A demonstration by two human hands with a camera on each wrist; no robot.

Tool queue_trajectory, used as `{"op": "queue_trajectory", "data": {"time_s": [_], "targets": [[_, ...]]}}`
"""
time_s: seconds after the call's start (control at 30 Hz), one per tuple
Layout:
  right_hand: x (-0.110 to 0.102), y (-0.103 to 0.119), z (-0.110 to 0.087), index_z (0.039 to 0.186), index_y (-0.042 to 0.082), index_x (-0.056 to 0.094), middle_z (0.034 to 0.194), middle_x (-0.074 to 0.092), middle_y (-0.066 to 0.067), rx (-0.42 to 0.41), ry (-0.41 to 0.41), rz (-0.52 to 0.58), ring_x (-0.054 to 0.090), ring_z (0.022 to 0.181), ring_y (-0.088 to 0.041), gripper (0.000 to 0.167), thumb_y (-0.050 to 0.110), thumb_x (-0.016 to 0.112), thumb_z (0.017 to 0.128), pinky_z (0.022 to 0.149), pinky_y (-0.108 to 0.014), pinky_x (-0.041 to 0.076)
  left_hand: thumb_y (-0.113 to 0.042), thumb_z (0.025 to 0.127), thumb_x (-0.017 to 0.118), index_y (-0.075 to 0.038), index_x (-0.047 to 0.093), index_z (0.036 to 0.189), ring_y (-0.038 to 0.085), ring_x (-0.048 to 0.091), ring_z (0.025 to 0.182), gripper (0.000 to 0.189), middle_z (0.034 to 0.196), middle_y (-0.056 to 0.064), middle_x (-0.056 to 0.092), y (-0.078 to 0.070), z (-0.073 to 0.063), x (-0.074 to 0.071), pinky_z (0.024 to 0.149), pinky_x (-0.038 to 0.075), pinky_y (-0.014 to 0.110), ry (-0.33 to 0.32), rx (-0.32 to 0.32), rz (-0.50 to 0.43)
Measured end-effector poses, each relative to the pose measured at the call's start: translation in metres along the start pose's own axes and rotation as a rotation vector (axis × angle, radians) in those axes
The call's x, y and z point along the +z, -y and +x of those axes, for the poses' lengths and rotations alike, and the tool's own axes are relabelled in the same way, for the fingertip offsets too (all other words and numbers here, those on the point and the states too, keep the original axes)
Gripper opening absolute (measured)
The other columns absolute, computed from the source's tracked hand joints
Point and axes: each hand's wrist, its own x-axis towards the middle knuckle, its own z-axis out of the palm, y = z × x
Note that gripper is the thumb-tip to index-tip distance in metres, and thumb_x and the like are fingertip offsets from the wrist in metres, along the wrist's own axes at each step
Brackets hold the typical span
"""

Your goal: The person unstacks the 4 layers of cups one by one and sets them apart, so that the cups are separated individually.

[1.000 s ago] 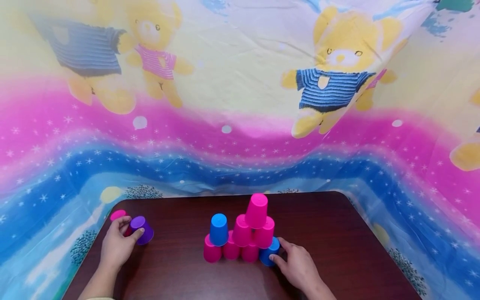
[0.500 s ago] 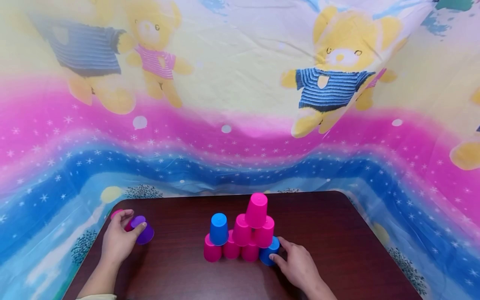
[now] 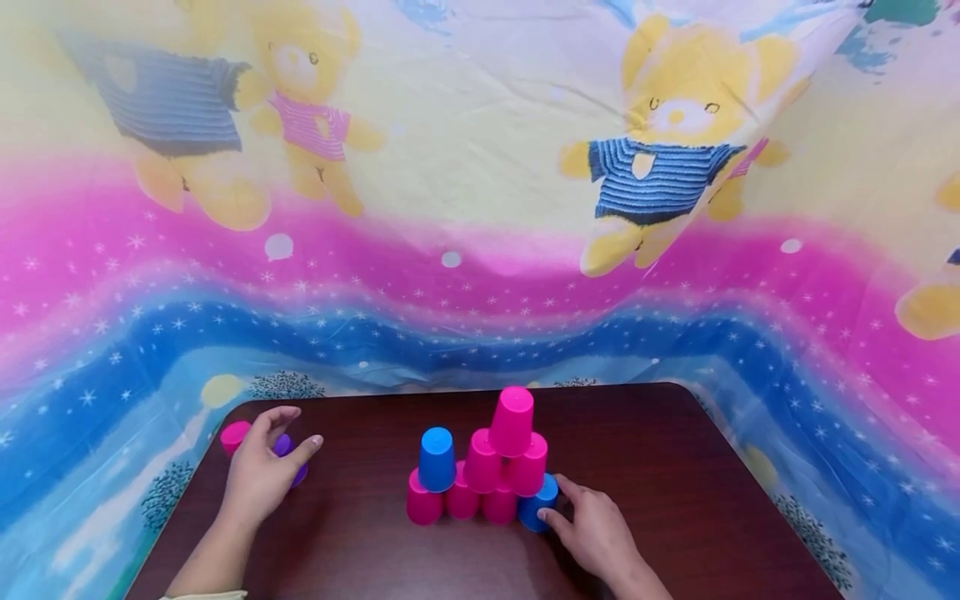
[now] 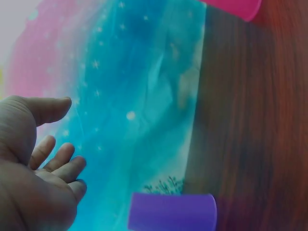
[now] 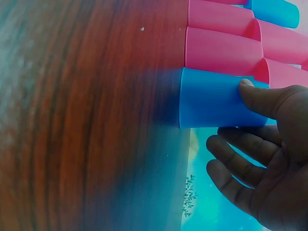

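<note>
At the lower right of the stack point(image 3: 485, 463), my right hand point(image 3: 600, 533) pinches a blue cup point(image 3: 536, 507) between thumb and fingers, in line with three pink cups point(image 3: 462, 497). Two upper cups point(image 3: 528, 468) carry a top cup point(image 3: 513, 421), and a second blue cup point(image 3: 437, 460) rests toward the left. Across the tabletop point(image 3: 375, 562), my left hand point(image 3: 261, 479) holds nothing, thumb and fingers wide apart near the purple cup point(image 4: 173, 212); a loose pink cup point(image 3: 234, 435) stands farther left.
</note>
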Motion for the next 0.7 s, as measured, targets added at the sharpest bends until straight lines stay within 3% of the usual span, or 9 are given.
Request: {"op": "queue_trajectory", "data": {"time_s": [0.13,0.37,0.57,0.7], "targets": [[0.001,-0.001,-0.001,0.142,0.008,0.063,0.126,0.072,-0.010,-0.011,-0.009,0.002,0.069,0.117,-0.031,0.065,0.042,0.081,0.089,0.097,-0.055,0.055,-0.038,0.091,0.082,-0.008,0.050,0.142,0.041,0.046,0.143,0.068,0.148,0.017,0.055,-0.009,-0.002,0.007,0.112,0.039,0.065,0.001,0.062,-0.001],[0.002,0.000,0.000,0.143,0.009,0.062,0.126,0.072,-0.010,-0.003,-0.001,0.010,0.068,0.117,-0.030,0.066,0.042,0.081,0.089,0.097,-0.056,0.055,-0.038,0.090,0.083,-0.010,0.052,0.141,0.036,0.049,0.142,0.066,0.147,0.012,0.056,-0.016,-0.005,0.019,0.104,0.047,0.041,0.041,0.095,0.015],[0.001,-0.001,0.000,0.143,0.009,0.062,0.124,0.073,-0.009,-0.009,-0.002,-0.002,0.069,0.114,-0.030,0.066,0.042,0.081,0.090,0.095,-0.055,0.056,-0.036,0.089,0.085,-0.008,0.052,0.141,0.038,0.044,0.146,0.068,0.149,0.014,0.053,-0.025,-0.006,0.033,0.111,0.042,0.057,0.107,0.116,-0.071],[0.001,-0.001,0.000,0.144,0.008,0.061,0.126,0.072,-0.010,0.003,0.010,0.011,0.069,0.116,-0.030,0.067,0.042,0.080,0.090,0.096,-0.056,0.055,-0.035,0.086,0.087,-0.010,0.054,0.139,0.037,0.044,0.146,0.067,0.148,0.011,0.054,-0.033,-0.006,0.044,0.113,0.040,0.059,0.128,0.149,-0.101]]}}
